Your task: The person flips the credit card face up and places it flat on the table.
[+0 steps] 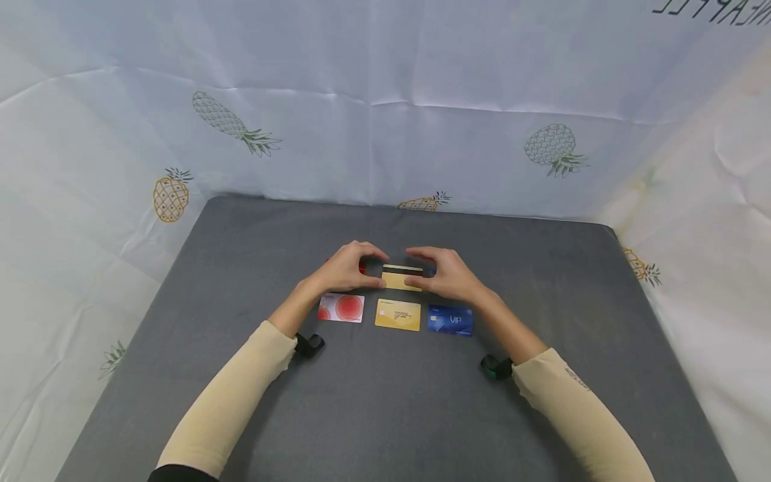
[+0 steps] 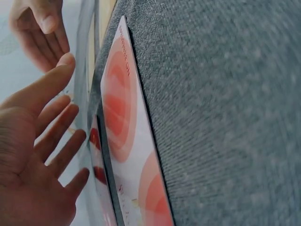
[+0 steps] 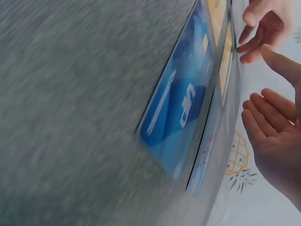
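Note:
My left hand (image 1: 348, 269) and right hand (image 1: 450, 274) hover on either side of a gold card with a dark stripe (image 1: 400, 279), fingers loosely bent and thumbs apart. Neither hand holds anything; both wrist views show a gap between hand and cards. In the nearer row lie a white card with red circles (image 1: 341, 308), a gold card (image 1: 398, 314) and a blue VIP card (image 1: 450, 320). My left hand mostly hides a red-marked card (image 2: 99, 160) in the far row. Behind the right hand, another card (image 3: 203, 153) is largely covered in the head view.
The cards lie flat on a dark grey cloth-covered table (image 1: 385, 408). A white curtain with pineapple prints (image 1: 385, 147) hangs behind its far edge and along the sides. Black straps (image 1: 310, 345) are on both wrists.

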The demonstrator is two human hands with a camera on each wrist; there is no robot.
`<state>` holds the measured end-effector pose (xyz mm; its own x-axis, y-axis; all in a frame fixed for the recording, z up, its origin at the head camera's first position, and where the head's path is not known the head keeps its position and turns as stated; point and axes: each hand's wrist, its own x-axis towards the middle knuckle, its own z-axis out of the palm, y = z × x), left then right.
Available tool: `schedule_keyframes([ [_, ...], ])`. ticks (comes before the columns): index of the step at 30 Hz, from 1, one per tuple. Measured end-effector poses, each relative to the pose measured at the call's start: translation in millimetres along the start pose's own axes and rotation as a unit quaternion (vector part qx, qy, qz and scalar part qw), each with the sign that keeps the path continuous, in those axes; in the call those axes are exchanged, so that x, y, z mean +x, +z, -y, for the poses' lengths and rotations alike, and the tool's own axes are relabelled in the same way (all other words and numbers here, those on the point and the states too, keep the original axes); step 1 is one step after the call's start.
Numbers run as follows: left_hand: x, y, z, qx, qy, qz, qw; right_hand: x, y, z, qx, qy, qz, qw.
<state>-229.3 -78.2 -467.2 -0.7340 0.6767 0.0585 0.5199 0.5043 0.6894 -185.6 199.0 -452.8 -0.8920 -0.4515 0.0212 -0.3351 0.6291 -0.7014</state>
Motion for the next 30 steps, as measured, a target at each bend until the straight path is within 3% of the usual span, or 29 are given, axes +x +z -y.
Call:
schedule_keyframes([
  [4,2.3,2.7,-0.8,0.003,-0.006,0.003,1.0,-4.1,-2,-8,-0.008,-0.003,-0.002,1.0],
  [12,5.2,7.8,-4.2,0.057,-0.026,0.006,0.998,-8.2,-6,-20,-0.034,0.007,0.013,0.9993],
  [20,7.4,7.5,-5.8,0.072,-0.035,0.011,0.9967,-7.5,-8,-26,-0.066,0.018,0.04,0.9969],
  [30,7.2,6.9,-8.4,0.075,-0.035,0.005,0.9965,-4.0,-5,-30,-0.1,0.013,0.044,0.9939],
])
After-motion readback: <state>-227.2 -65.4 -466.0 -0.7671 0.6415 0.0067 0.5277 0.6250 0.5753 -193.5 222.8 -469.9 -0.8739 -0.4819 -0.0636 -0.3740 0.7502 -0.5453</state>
